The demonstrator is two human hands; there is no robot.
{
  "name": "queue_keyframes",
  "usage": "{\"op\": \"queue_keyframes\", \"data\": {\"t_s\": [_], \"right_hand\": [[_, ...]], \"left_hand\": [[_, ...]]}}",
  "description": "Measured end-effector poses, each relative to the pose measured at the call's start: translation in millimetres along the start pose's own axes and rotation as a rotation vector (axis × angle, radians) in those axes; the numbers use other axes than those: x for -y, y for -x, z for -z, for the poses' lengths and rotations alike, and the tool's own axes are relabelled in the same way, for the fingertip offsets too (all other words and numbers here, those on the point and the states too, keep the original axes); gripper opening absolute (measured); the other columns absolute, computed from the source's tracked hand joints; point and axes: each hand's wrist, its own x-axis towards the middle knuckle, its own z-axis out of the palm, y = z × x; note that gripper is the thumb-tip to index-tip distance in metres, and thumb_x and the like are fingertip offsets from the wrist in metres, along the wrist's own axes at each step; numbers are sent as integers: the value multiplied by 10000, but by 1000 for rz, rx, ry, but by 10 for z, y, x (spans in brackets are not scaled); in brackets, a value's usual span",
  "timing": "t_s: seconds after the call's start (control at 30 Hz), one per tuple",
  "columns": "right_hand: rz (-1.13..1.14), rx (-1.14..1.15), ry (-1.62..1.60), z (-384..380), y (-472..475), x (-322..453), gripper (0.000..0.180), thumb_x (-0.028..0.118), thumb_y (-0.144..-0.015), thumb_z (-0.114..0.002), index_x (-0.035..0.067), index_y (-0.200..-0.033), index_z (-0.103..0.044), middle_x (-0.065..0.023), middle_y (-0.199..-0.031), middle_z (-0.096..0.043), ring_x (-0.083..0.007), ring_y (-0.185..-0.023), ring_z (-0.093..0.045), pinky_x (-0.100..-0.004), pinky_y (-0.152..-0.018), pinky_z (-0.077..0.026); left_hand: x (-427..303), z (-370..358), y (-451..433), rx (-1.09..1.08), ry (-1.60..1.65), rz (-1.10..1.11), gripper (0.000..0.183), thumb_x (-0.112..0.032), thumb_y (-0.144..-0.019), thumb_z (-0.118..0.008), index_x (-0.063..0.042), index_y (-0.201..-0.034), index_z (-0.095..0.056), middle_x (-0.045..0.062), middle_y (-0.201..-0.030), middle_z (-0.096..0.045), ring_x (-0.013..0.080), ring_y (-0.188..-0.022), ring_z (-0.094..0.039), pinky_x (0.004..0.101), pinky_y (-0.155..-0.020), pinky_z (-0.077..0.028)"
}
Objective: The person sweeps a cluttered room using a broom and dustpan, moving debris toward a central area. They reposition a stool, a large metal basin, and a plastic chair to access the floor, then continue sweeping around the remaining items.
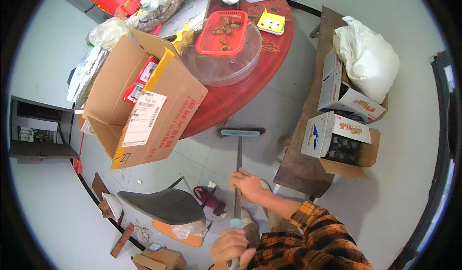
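Observation:
A floor broom with a grey metal handle (239, 154) slants away from me. Its pale blue head (240, 133) rests low by the table's edge, and dark bristles show around it. My right hand (248, 185) is wrapped around the middle of the handle. Nearer to my body, my left hand (231, 247) grips the handle's upper end, just past a pale blue collar (236, 223). Both hands are closed on the broom. My shoes (247, 216) stand on the grey tiled floor (193, 161) close beside the handle.
Left of the broom, a red round table (231, 100) bears an open cardboard box (177, 115) and a red basket (205, 46). A brown bench (299, 161) with opened cartons (317, 134) and a white sack (371, 61) runs along the right. A dark-seated chair (166, 205) stands lower left.

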Motion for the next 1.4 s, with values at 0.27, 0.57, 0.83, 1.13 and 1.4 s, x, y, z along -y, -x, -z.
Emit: {"op": "queue_keyframes", "data": {"t_s": [0.27, 0.57, 0.83, 1.13, 1.4], "right_hand": [[-77, -255, 373, 140, -350, -792, 259, 75, -635, -719, 162, -868, -647, -109, -1167, -624, -373, -1151, -566, -432, -877, -525], [82, 85, 246, -994, -331, 488, 100, 151, -692, -652, 146, -792, -645, -67, -890, -656, -319, -844, -634, -400, -670, -519], [95, -160, -45, -506, 279, 1030, 142, 59, -703, -640, 170, -791, -633, -82, -861, -640, -338, -775, -635, -432, -604, -483], [-51, 76, -88, -1273, -77, 767, 71, 167, -737, -623, 135, -790, -659, -87, -808, -657, -343, -794, -639, -432, -628, -465], [256, -204, -84, -922, -360, 904, 62, 179, -777, -598, 174, -774, -660, -42, -810, -655, -309, -799, -645, -417, -635, -483]], "left_hand": [[664, -213, 11, -70, 81, 183, 264, 53, -717, -699, -23, -589, -481, 84, -655, -568, 237, -627, -553, 410, -766, -476], [-120, 809, 252, -5, -84, 357, 297, 50, -714, -682, -23, -551, -445, 64, -576, -492, 240, -538, -479, 354, -641, -451], [-812, 787, 71, -109, 191, 120, 308, 40, -674, -695, -44, -545, -428, 32, -526, -482, 199, -472, -493, 349, -489, -435], [-161, 817, 123, -103, -131, 262, 379, 8, -744, -686, -31, -534, -372, 52, -501, -383, 194, -431, -349, 320, -442, -264], [-554, 728, 74, -262, -144, -42, 387, 13, -749, -684, -58, -511, -386, 55, -484, -388, 197, -427, -384, 311, -441, -298]]}}
